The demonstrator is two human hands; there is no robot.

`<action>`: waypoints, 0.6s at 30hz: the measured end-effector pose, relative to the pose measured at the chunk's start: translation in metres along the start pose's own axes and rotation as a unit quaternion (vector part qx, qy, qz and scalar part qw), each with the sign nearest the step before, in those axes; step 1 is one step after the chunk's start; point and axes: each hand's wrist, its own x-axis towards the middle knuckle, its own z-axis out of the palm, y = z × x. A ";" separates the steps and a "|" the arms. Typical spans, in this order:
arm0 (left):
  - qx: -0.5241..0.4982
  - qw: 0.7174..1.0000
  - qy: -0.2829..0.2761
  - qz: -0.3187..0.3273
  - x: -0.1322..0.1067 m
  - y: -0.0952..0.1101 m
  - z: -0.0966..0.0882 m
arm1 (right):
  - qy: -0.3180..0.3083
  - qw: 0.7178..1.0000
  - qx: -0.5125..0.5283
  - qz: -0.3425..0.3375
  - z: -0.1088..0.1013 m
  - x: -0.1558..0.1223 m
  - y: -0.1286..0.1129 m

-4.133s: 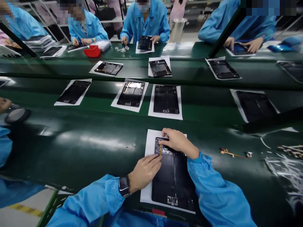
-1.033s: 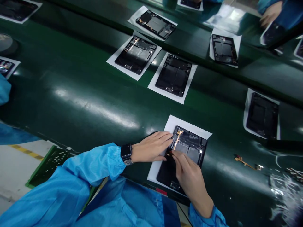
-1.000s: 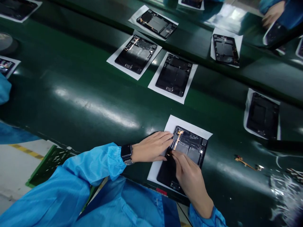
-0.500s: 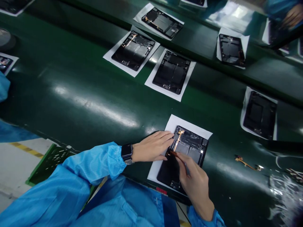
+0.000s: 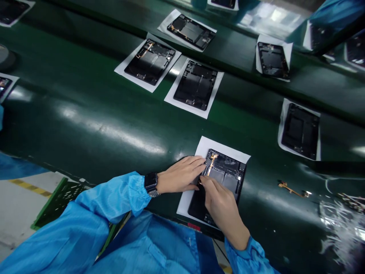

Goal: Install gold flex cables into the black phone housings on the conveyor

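Note:
A black open tablet chassis [image 5: 228, 175] lies on a white sheet [image 5: 205, 146] at the near edge of the green belt [image 5: 99, 114]. An orange flex cable [image 5: 211, 163] runs down its upper left part. My left hand [image 5: 179, 175], with a watch on the wrist, lies flat with fingers apart on the chassis' left edge. My right hand [image 5: 221, 201] rests over the lower half, its fingertips pressed onto the lower end of the flex cable; whether it pinches the cable is hidden.
Further chassis on white sheets lie along the belt, such as one [image 5: 196, 84] straight ahead and another [image 5: 300, 129] at right. A loose orange flex cable [image 5: 291, 188] and clear film scraps [image 5: 342, 217] lie at right. A green crate [image 5: 54, 203] sits below the belt.
My right hand has slid up the chassis, its fingertips now down on the flex cable's lower end. The view shifted slightly; the left hand stays flat on the chassis' edge.

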 end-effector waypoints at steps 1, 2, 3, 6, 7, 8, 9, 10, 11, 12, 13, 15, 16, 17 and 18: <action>-0.002 1.000 0.002 0.001 0.000 0.000 0.000 | 0.000 1.000 0.008 0.004 -0.001 0.000 0.002; -0.003 1.000 0.003 0.002 -0.001 0.000 0.000 | 0.002 1.000 0.013 0.011 -0.001 -0.002 0.004; -0.002 1.000 0.004 0.003 -0.001 -0.001 0.000 | 0.004 1.000 0.015 0.019 -0.002 -0.004 0.006; 0.008 1.000 0.004 0.009 -0.001 -0.001 0.001 | 0.000 1.000 0.006 0.029 -0.005 -0.010 0.010; 0.010 1.000 0.004 0.009 -0.001 -0.002 0.001 | -0.002 1.000 -0.001 0.027 -0.005 -0.011 0.011; 0.010 1.000 0.004 0.008 -0.001 -0.002 0.001 | -0.006 1.000 -0.009 0.024 -0.005 -0.012 0.011; 0.008 1.000 0.004 0.006 -0.001 -0.002 0.001 | -0.008 1.000 -0.017 0.021 -0.005 -0.012 0.010; 0.005 1.000 0.002 0.004 -0.001 -0.002 0.001 | -0.011 1.000 -0.023 0.018 -0.004 -0.012 0.010; 0.002 1.000 -0.001 0.002 -0.001 -0.002 0.001 | -0.011 0.999 -0.027 0.016 -0.004 -0.011 0.009; 0.000 1.000 -0.004 0.001 -0.001 -0.001 0.000 | -0.010 0.999 -0.028 0.014 -0.003 -0.010 0.009; -0.001 1.000 -0.008 -0.001 -0.001 -0.001 0.000 | -0.007 1.000 -0.028 0.012 -0.002 -0.009 0.008; 0.001 1.000 -0.015 -0.003 -0.001 0.000 -0.002 | 0.002 1.000 -0.027 0.004 0.000 -0.006 0.008; 0.002 1.000 -0.017 -0.003 -0.001 0.000 -0.002 | 0.007 1.000 -0.026 -0.001 0.002 -0.005 0.008; 0.003 1.000 -0.019 -0.003 0.000 0.000 -0.002 | 0.012 1.000 -0.025 -0.007 0.003 -0.004 0.008; 0.003 1.000 -0.020 -0.003 0.000 0.000 -0.002 | 0.016 1.000 -0.023 -0.013 0.004 -0.003 0.008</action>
